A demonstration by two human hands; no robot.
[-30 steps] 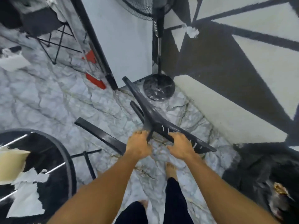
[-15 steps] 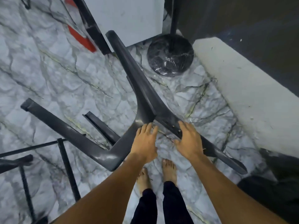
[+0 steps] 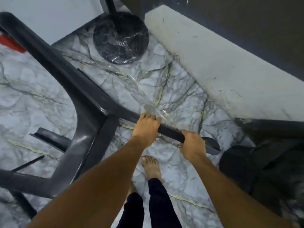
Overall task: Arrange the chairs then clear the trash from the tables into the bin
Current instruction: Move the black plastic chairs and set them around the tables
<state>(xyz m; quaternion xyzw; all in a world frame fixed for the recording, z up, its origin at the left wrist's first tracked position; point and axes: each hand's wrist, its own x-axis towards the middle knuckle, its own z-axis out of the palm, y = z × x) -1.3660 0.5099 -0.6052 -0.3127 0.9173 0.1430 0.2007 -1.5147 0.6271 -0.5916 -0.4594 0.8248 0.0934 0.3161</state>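
Observation:
A dark grey plastic chair is tipped over in front of me, its legs reaching up to the left and toward the lower left. My left hand is curled over one long edge of the chair near the middle of the view. My right hand grips the same edge a little further right, close to its rounded end. Both hands are wrapped around that edge. My bare feet stand on the marble floor just below the hands.
A round black fan base with its pole stands on the marble floor ahead. A white ledge runs along the right. Something dark and bulky sits at the right. A red object lies at far left.
The chair has come closer and turned, its legs now fill the left of the view. Both hands have slid right along the edge and closed around it. The view has tilted further down.

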